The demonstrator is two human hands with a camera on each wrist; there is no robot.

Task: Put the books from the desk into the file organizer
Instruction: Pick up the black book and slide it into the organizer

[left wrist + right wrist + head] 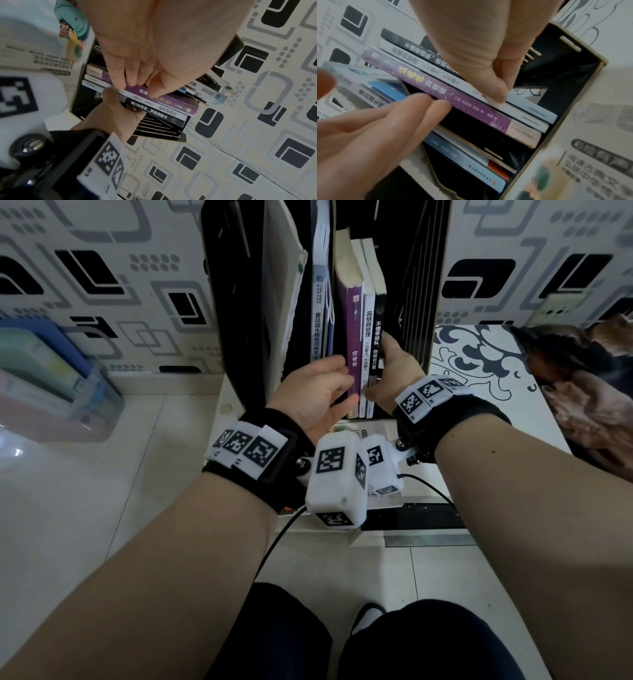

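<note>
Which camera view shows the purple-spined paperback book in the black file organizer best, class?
The right wrist view: the purple-spined paperback book shows its whole spine close up, beside the left hand. The head view shows it upright but partly hidden by hands; the left wrist view has fingers across it.

Both wrists: black straps (274, 440) w/ white marker tags, white cam boxes (334, 477), black cable; dark trousers.

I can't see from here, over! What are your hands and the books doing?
Left hand fingertips on purple book spine. Right hand gripping the black book. Three books upright in the file organizer. One book lies flat on desk.
</note>
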